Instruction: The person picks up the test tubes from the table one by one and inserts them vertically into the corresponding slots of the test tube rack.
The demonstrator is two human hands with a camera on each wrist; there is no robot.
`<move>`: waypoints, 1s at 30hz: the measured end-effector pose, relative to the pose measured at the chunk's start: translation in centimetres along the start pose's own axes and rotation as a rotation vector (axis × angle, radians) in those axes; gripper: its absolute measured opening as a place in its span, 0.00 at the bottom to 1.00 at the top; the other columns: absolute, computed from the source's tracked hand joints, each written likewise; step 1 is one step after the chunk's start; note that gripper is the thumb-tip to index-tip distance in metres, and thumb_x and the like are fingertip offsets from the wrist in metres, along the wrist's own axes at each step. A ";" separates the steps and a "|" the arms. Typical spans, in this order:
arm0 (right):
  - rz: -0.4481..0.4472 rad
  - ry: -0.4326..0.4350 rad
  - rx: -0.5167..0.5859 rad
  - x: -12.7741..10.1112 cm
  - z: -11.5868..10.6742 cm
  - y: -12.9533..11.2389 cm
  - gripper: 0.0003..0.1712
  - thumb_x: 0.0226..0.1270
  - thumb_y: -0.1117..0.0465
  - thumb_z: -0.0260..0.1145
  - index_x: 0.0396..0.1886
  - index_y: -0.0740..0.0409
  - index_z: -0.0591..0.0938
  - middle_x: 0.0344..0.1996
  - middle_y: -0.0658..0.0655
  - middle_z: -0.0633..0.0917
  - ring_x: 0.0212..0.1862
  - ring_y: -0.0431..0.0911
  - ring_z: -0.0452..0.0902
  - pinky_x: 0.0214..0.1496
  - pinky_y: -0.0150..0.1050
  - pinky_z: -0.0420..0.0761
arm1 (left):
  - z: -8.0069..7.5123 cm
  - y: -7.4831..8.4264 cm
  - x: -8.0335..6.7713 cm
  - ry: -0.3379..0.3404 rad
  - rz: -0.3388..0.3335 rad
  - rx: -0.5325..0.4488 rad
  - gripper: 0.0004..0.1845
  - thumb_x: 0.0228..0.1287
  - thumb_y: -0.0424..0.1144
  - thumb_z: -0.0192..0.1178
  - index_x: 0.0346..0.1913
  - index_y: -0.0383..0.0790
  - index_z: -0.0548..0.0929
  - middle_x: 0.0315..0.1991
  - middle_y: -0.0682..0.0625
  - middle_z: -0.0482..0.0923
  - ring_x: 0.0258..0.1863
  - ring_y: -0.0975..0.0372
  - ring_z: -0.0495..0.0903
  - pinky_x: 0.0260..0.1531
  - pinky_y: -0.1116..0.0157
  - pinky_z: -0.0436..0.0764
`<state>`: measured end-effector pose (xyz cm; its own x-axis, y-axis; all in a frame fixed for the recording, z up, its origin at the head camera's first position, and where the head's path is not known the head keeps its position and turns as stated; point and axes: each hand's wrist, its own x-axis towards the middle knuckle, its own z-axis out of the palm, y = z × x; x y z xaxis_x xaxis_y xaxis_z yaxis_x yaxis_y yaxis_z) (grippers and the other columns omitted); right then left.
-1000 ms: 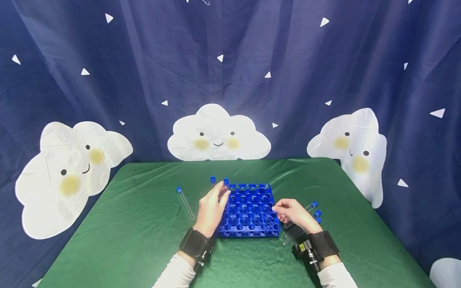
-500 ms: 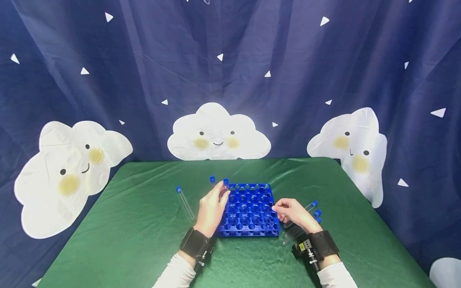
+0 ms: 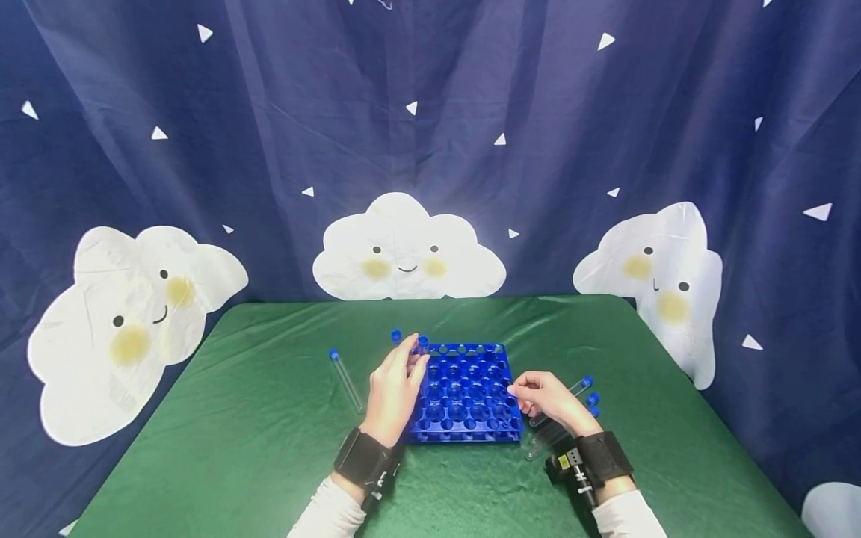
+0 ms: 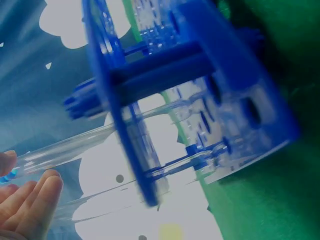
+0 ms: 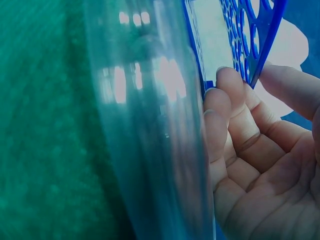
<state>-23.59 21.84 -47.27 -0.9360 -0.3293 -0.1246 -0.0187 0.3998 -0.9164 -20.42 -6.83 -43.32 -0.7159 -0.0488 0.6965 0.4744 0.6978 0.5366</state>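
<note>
A blue test tube rack [image 3: 464, 388] with rows of round holes stands mid-table. At its left side my left hand [image 3: 392, 392] pinches a clear test tube [image 4: 75, 147] near its blue cap [image 3: 423, 341]. In the left wrist view this tube runs down through the rack's top plate. A second clear tube [image 4: 107, 200] lies beside it there; its blue cap [image 3: 396, 336] shows behind the hand in the head view. My right hand [image 3: 548, 394] grips the rack's right edge, thumb on the top plate and fingers curled at its side [image 5: 255, 135].
Several blue-capped tubes [image 3: 580, 385] lie on the green table under and beside the right forearm, one close to the right wrist camera. Another capped tube [image 3: 346, 382] lies to the left of the left hand. A dark blue curtain [image 3: 430, 149] hangs behind the table.
My left hand's fingertips have shifted slightly up around the tube, and its cap sits a touch lower. The right hand and the rack stay in place.
</note>
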 end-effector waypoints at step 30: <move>-0.017 0.001 0.004 0.0 0.0 0.1 0.17 0.70 0.58 0.62 0.37 0.72 0.77 0.20 0.52 0.76 0.24 0.43 0.73 0.25 0.34 0.78 | -6.0 -8.1 5.0 -0.029 -0.489 0.128 0.30 0.65 0.56 0.61 0.59 0.35 0.72 0.43 0.37 0.81 0.44 0.44 0.81 0.49 0.44 0.77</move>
<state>-23.55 21.87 -47.39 -0.9359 -0.3352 -0.1082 -0.0335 0.3905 -0.9200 -24.74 -16.95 -41.34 -0.8536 -0.3729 0.3638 0.0148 0.6807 0.7325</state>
